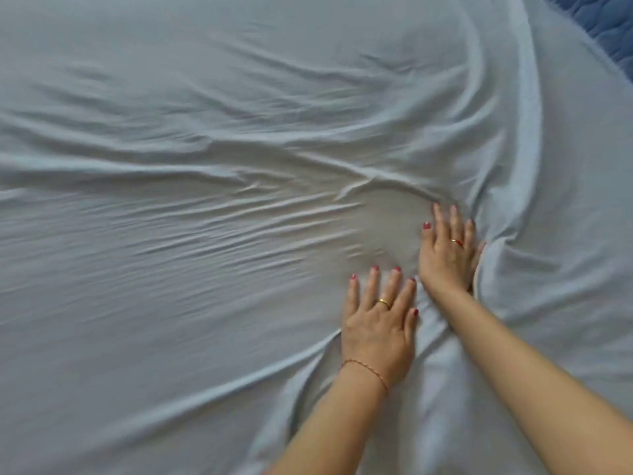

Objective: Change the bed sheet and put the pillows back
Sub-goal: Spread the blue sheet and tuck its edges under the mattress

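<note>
A pale blue bed sheet (205, 166) covers almost the whole view, with long wrinkles running across it. My left hand (378, 323) lies flat on the sheet with straight, spread fingers, palm down. My right hand (445, 250) presses flat on the sheet just beyond and to the right of it, fingers straight, beside a raised fold of fabric. Folds bunch up around both wrists. No pillows are in view.
A dark blue quilted surface (606, 25) shows past the sheet's edge at the top right corner. A thick ridge of sheet curves from the top right down toward my right hand.
</note>
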